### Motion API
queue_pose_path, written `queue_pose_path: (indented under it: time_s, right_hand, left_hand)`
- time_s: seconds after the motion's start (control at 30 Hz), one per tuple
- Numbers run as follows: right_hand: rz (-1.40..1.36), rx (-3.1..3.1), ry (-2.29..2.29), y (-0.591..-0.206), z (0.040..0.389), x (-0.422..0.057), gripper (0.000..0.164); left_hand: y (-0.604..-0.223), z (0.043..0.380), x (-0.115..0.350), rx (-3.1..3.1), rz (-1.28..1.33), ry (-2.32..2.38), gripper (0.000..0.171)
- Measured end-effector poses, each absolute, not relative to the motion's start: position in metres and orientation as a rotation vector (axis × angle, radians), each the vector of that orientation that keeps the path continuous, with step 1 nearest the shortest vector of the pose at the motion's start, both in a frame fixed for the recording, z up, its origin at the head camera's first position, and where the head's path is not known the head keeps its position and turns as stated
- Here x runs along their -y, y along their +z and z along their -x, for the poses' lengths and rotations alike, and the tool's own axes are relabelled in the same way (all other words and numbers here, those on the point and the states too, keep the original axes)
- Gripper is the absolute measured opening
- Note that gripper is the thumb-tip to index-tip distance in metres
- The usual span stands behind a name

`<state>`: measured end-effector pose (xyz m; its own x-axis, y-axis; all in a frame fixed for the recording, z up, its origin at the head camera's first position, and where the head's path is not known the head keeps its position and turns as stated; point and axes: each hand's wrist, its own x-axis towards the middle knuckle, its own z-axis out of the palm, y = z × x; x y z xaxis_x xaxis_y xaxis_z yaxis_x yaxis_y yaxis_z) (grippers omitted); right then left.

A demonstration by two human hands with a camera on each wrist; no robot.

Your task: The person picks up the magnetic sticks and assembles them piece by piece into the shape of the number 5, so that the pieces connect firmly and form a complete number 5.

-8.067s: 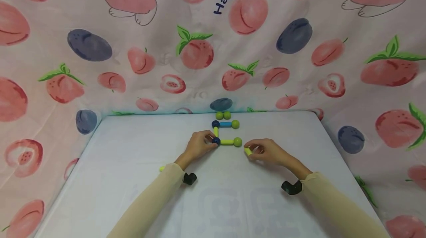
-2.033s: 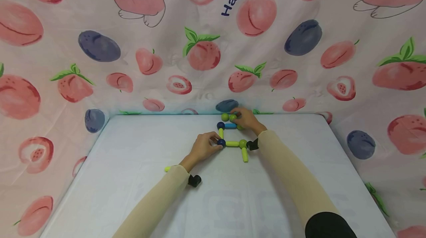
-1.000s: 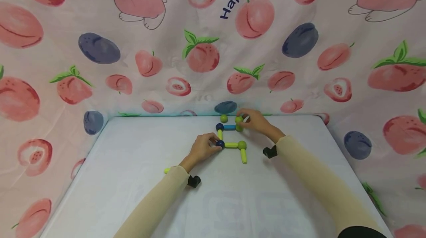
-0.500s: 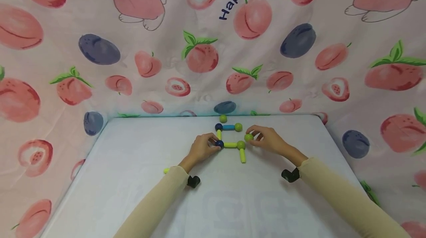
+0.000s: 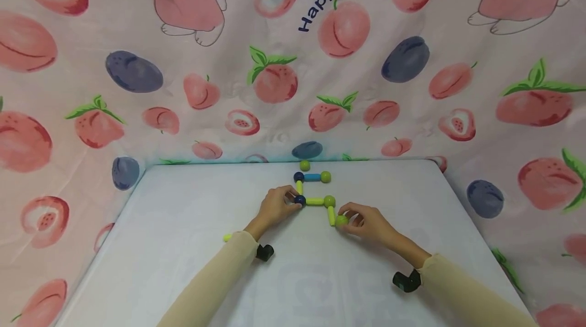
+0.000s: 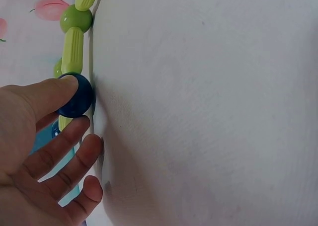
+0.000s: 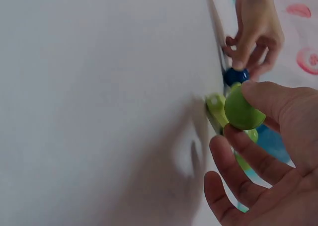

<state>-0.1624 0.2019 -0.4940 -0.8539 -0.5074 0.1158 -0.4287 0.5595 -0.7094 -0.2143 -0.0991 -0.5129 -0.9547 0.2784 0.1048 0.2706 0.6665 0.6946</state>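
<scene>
My left hand pinches a dark blue ball, the corner of a joined figure of balls and rods on the table. From that ball a yellow-green rod runs right to a green ball, and another leads back to a second dark blue ball with a blue rod and green ball. A further yellow-green rod points toward the front. Beside its free end, my right hand holds a loose green ball between thumb and fingers; whether they touch is unclear.
One loose green ball lies near the back edge of the white table. A yellow-green piece is partly hidden by the left sleeve. Behind stands a fruit-printed cloth.
A yellow-green rod has joined the figure's front right. My right hand has picked a green ball from the back pair and brought it forward to that rod. My left hand keeps its hold.
</scene>
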Motion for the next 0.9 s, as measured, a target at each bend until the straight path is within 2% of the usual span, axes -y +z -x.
queue_pose_path:
  time_s: [0.47,0.9]
  right_hand:
    - [0.679,-2.695,-1.193,-0.513,0.141,-0.188,0.032]
    - [0.735,-2.716,-1.236,-0.521,0.141,-0.191,0.034]
  left_hand:
    - [-0.515,0.215,0.099,-2.866,-0.474,1.189,0.023]
    - [-0.514,0.215,0.099,-2.864,-0.486,1.170,0.023]
